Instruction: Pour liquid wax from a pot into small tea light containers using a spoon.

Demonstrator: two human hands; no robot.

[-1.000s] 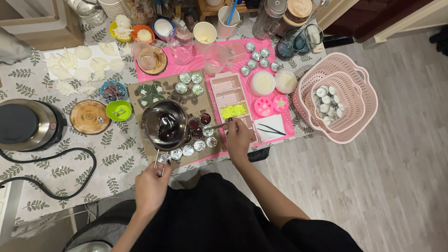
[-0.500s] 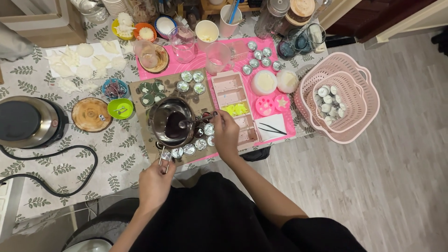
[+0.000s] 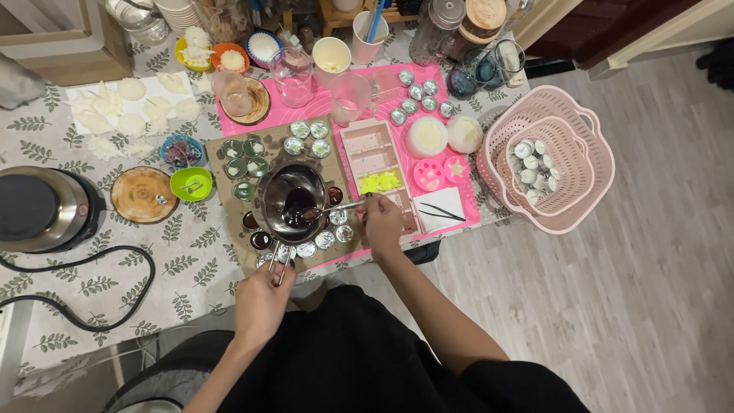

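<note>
Two hands — left (image 3: 262, 297) on pot (image 3: 290, 200) handle, right (image 3: 382, 223) on spoon (image 3: 333, 208).

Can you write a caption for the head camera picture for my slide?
Left hand grips the handle of a metal pot of dark liquid while the right hand dips a spoon in.

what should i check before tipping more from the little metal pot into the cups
1. Left hand on the pot handle: ok, fingers closed around it.
2. Metal pot level: ok, it looks upright over the brown board, dark liquid inside.
3. Spoon in right hand: ok, its bowl reaches into the pot.
4. Small foil cups near the pot: ok, upright in rows; some hold dark fill.
5. Which cups are still empty: cannot tell, too small to see.
6. Black cord near the left arm: ok, it lies apart on the tablecloth.
</note>
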